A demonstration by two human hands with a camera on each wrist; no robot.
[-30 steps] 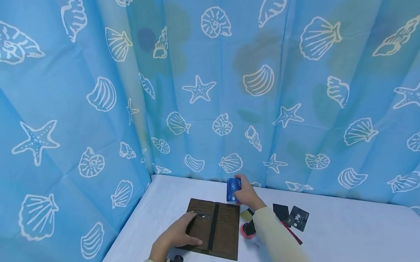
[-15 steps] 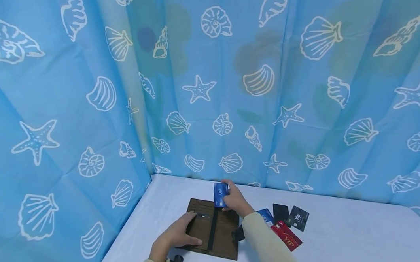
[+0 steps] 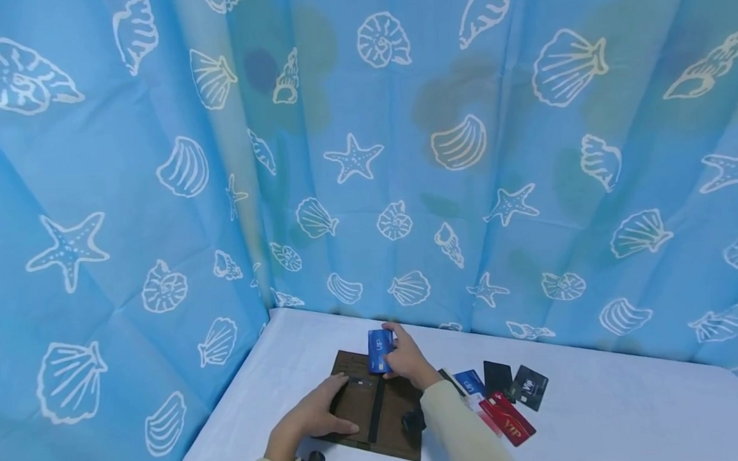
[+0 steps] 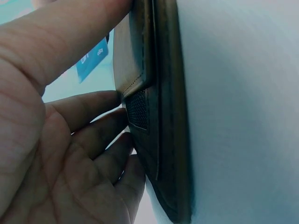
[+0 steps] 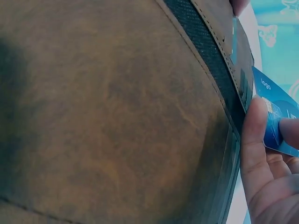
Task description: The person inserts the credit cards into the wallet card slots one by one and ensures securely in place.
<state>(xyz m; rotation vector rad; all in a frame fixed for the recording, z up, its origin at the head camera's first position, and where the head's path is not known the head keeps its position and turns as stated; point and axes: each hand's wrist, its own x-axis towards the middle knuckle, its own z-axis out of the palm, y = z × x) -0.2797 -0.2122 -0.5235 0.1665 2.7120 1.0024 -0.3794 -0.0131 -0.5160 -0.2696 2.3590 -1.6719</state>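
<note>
My right hand (image 3: 407,359) pinches a blue VIP card (image 3: 377,354) by its side, thumb on its face, over the top of an unfolded brown leather wallet (image 3: 361,408). In the right wrist view the card (image 5: 272,109), with a chip and "logo" printed on it, is right at the wallet's edge. A black elastic band (image 3: 376,411) runs down the wallet's middle. A dark card (image 3: 360,382) shows in a left-side slot. My left hand (image 3: 320,408) rests at the wallet's left half, thumb stretched across it; in the left wrist view the fingertips (image 4: 119,114) touch its edge.
Right of the wallet lie loose cards: a red VIP card (image 3: 509,419), a blue card (image 3: 469,382), a plain black card (image 3: 498,377), a black VIP card (image 3: 530,388) and others partly behind the sleeve (image 3: 463,427). A blue seashell curtain (image 3: 357,245) borders the white table (image 3: 635,411).
The right hand has brought the blue card leftward and slightly down to the wallet's top. More loose cards show from behind the sleeve. The left hand stays in place on the wallet.
</note>
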